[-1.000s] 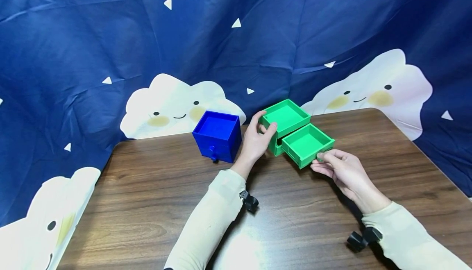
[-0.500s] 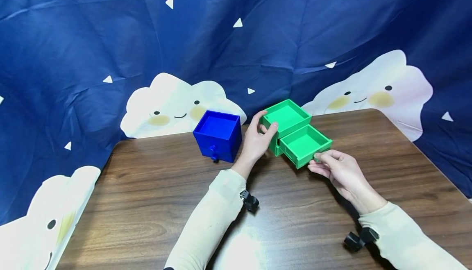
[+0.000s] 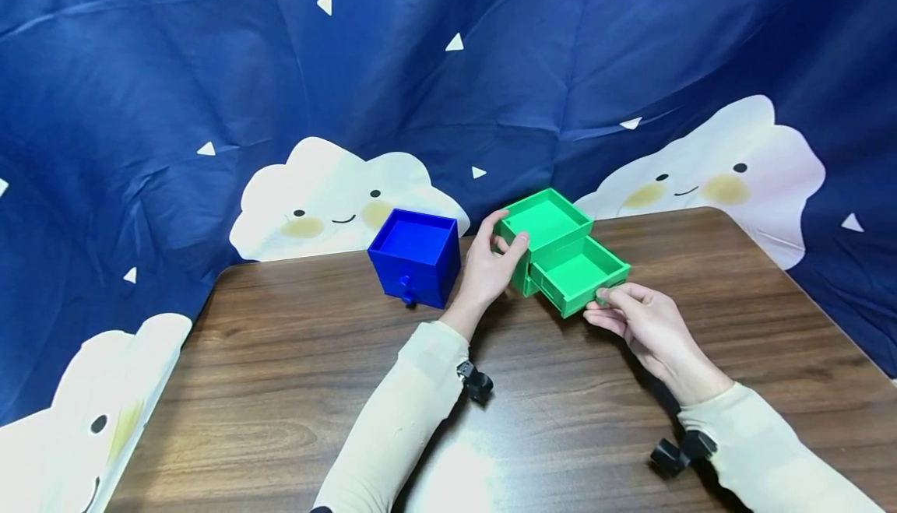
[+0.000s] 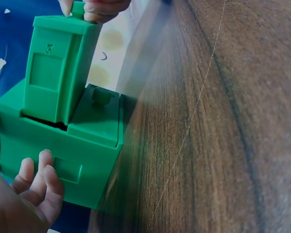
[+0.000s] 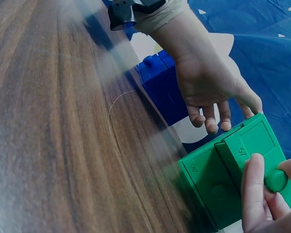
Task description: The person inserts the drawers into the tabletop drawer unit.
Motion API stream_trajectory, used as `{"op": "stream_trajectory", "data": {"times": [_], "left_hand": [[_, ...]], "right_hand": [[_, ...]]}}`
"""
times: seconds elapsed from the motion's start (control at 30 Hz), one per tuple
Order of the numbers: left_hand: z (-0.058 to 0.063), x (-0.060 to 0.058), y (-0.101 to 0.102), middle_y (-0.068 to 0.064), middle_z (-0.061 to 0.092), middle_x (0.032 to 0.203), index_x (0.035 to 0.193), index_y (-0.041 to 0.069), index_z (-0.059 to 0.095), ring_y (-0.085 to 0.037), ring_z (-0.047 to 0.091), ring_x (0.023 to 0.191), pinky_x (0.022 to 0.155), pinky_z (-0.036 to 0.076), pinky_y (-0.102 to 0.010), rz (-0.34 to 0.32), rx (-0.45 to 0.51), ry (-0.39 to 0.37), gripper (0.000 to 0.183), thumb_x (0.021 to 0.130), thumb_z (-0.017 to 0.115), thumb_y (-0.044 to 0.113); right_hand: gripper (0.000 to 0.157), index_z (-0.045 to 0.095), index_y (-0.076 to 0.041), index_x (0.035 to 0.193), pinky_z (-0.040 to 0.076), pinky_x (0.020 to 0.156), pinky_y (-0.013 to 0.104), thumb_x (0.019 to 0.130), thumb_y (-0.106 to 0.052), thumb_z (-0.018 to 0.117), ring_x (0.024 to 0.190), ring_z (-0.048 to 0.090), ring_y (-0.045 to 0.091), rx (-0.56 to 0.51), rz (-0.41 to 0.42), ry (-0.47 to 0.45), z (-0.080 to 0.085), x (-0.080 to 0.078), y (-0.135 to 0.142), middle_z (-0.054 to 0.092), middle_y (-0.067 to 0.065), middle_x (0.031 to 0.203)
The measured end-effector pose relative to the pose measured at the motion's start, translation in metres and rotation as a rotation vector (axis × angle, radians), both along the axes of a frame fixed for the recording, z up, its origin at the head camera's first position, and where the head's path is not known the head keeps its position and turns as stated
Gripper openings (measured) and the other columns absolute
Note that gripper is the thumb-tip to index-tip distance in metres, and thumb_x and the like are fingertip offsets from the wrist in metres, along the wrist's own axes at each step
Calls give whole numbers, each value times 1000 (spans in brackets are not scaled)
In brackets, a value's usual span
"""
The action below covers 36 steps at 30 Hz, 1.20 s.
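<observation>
A small green drawer box [image 3: 546, 221] stands at the back of the table, a shallow tray forming its top. Its upper drawer [image 3: 578, 268] is pulled far out, and nothing lies in the visible part. My left hand [image 3: 489, 268] grips the box's left side, thumb at the near top edge and fingers spread to the back. At the drawer's front, my right hand [image 3: 648, 322] pinches the round green knob [image 5: 276, 180] between thumb and fingers. The lower drawer [image 4: 97, 116] sits flush in the box, its own knob [image 4: 103, 97] untouched.
A blue drawer box [image 3: 413, 244] with two knobs stands left of my left hand, its drawers in. The wooden table [image 3: 294, 388] ends just behind both boxes, where a blue cloth [image 3: 392, 93] with cloud prints hangs.
The upper green drawer has slid slightly into the box, and the dark gap beneath the top has narrowed. My right hand moved a little left with it; my left hand stays put.
</observation>
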<state>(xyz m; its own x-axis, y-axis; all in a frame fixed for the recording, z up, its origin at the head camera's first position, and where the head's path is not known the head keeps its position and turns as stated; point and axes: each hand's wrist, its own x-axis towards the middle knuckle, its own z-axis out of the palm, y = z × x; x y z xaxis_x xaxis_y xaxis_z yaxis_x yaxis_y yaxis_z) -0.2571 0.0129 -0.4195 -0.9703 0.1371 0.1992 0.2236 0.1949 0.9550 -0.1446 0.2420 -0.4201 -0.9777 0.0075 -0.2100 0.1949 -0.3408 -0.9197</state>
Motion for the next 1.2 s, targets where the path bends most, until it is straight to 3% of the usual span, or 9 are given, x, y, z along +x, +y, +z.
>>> {"op": "stream_trajectory", "data": {"times": [0.37, 0.83, 1.2], "left_hand": [[1, -1, 0, 5, 52, 86, 158, 24, 53, -15, 53, 74, 67, 46, -23, -6, -4, 3, 58, 103, 70, 35], [2, -2, 1, 5, 53, 86, 157, 23, 54, -11, 50, 70, 64, 45, -24, -5, -4, 12, 58, 103, 70, 37], [-1, -1, 0, 5, 54, 84, 156, 23, 55, -19, 55, 75, 66, 46, -23, 2, 2, 20, 58, 102, 71, 37]], "right_hand": [[29, 76, -7, 89, 66, 82, 27, 107, 3, 56, 79, 80, 13, -11, -10, 12, -1, -4, -4, 78, 4, 85], [27, 74, -8, 90, 66, 82, 27, 106, 2, 56, 80, 80, 12, 14, 0, -8, 0, -10, -10, 77, 5, 84], [26, 73, -7, 90, 66, 80, 28, 107, 2, 55, 79, 80, 14, 63, 22, 1, 0, -12, -5, 76, 6, 84]]}}
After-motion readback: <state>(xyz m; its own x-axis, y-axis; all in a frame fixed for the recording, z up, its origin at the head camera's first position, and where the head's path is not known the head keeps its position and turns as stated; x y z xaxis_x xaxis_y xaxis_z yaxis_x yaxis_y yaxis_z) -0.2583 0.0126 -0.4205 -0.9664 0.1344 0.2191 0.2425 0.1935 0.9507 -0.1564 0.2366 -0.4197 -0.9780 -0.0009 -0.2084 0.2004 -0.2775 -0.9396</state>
